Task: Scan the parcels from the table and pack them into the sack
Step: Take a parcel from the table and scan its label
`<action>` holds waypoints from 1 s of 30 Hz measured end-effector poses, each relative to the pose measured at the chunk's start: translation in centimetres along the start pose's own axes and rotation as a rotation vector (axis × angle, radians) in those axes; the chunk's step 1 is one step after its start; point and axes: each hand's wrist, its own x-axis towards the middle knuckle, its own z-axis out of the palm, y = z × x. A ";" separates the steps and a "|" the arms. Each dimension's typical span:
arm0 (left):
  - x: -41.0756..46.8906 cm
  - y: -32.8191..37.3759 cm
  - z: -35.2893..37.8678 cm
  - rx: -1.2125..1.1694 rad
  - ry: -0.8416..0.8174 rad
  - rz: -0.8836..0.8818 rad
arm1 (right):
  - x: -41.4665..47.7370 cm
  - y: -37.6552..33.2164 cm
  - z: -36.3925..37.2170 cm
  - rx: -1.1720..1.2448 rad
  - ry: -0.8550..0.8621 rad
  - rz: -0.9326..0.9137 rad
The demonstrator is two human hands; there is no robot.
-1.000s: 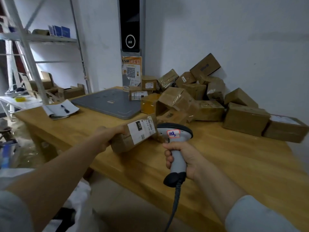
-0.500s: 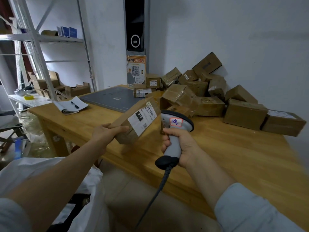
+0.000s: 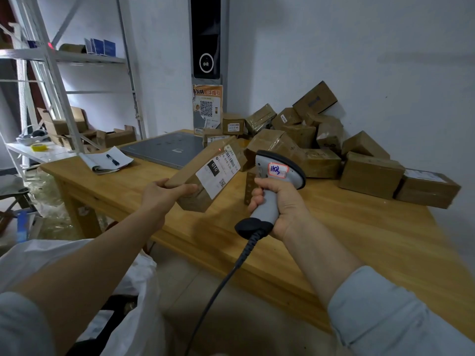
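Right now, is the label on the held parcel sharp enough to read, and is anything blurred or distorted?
Head view: the label shows "010" clearly, its small print not; the far-right box is smeared; the wide lens makes the shelf frame lean; soft shadow under the parcel.

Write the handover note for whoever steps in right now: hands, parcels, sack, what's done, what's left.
Left hand: grips one parcel above the table near its front edge, tilted, label toward the scanner.
Right hand: grips the scanner, aimed at that label; a red dot shows on the parcel's far end.
Sack: white, open, lower left beside the table; contents unclear.
Done: parcel picked up and presented. Whether the scan registered cannot be told.
Left: confirm the scan, drop this parcel in the sack, then work through the pile of parcels by the wall.
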 end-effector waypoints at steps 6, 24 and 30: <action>0.2 0.2 -0.6 0.002 -0.009 0.011 | -0.3 -0.1 0.5 -0.019 0.016 -0.023; -0.1 0.9 -2.2 0.004 -0.008 -0.004 | 0.2 0.2 1.4 -0.045 0.010 -0.008; -0.2 1.0 -3.8 0.018 -0.017 0.001 | 0.1 0.5 1.8 -0.058 -0.002 -0.003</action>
